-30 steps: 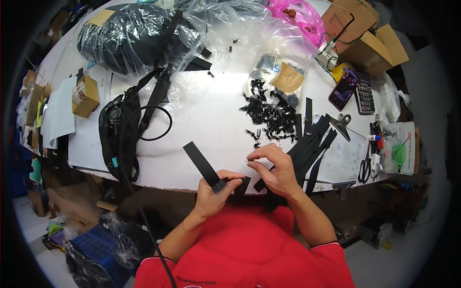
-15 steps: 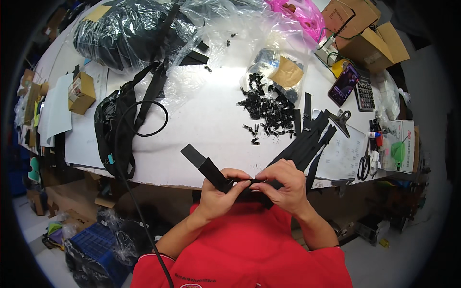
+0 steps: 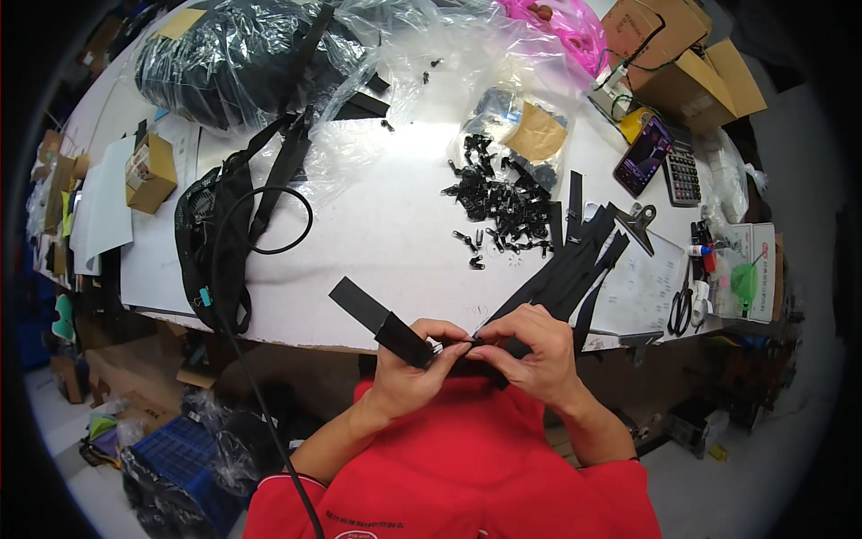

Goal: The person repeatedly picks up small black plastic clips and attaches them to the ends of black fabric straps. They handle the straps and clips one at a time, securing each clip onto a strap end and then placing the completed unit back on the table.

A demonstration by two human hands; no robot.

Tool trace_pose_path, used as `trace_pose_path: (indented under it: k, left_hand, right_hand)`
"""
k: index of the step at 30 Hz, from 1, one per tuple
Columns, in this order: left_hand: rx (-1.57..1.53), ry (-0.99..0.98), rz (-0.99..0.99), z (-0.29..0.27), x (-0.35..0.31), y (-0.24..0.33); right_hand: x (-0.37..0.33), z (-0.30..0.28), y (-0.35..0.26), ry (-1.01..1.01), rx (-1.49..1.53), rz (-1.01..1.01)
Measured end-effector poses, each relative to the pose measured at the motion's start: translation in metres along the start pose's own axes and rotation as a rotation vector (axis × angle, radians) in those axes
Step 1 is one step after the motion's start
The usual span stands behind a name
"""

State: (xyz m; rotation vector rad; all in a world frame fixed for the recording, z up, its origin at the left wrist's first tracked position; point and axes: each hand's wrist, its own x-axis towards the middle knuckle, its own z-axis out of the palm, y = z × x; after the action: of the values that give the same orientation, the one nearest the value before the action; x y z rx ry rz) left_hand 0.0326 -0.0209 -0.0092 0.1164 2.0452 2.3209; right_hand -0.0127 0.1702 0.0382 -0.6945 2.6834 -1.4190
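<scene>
My left hand [image 3: 404, 373] is closed round a black zipper tape [image 3: 361, 306], whose flat end sticks out up and to the left over the table's front edge. Against it, my right hand [image 3: 541, 357] pinches the same dark piece, thumb and forefinger nearly meeting the left fingertips. A small black part shows between the fingertips; its shape is too covered to make out. Beyond my hands lies a heap of small black zipper sliders [image 3: 489, 199]. To its right, a bundle of black zipper tapes [image 3: 575, 269] runs down to the front edge, partly behind my right hand.
A black bag with straps [image 3: 213, 242] and a looping black cable [image 3: 312, 216] lie left. A plastic-wrapped bundle [image 3: 238, 72] is at the back. On the right are a bulldog clip [image 3: 638, 229], phone [image 3: 643, 157], calculator [image 3: 682, 175], scissors [image 3: 681, 310] and cardboard box [image 3: 705, 90].
The tape's free end has shifted slightly left and down with my left hand. Both hands stay pinched together at nearly the same spot.
</scene>
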Motion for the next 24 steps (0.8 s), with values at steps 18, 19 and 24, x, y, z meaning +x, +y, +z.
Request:
trace_pose_path:
  k: [18,19,24]
  left_hand:
    - [-0.004,0.004,-0.018,0.000,0.002,0.001]
    - [-0.003,0.012,-0.031,0.001,0.002,0.002]
    - [0.147,-0.019,0.169,-0.002,0.010,0.005]
  right_hand:
    - [-0.002,0.002,0.002,0.002,-0.124,-0.130]
    - [-0.002,0.002,0.002,-0.004,-0.144,-0.145]
    - [-0.023,0.020,0.005,0.026,0.530,0.475]
